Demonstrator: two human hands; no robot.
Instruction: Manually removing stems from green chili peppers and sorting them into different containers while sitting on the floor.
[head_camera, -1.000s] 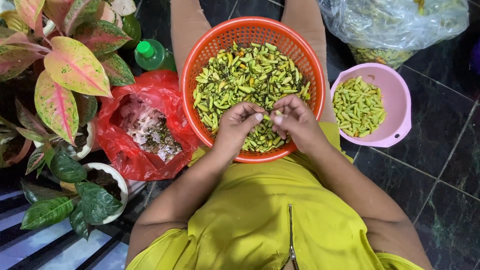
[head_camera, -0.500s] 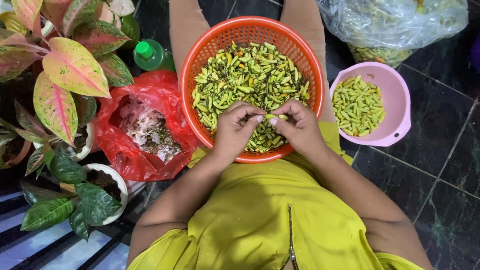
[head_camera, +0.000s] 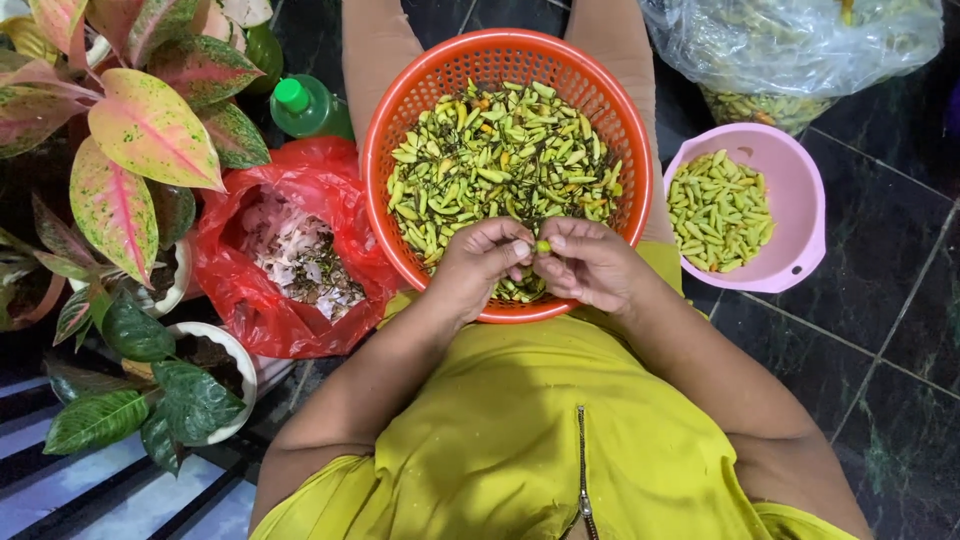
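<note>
Head view: your left hand and right hand pinch one small green chili between fingertips, just above the near rim of the orange basket (heaped with stemmed chilies). Risk, judged: a slipping pinch drops it among unsorted ones, not the pink bowl; juice may sting fingers.

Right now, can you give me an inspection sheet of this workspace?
Surface: dark tiled floor.
Job's things: orange basket of green chillies with stems; pink bowl of cleaned chillies to its right.
Clutter: red bag of scraps; green bottle; clear bag of chillies.
Hands: left hand and right hand pinch one small chilli between them, over the basket's near rim.
Cables: nothing seen.
Surroundings: potted plants on the left.
</note>
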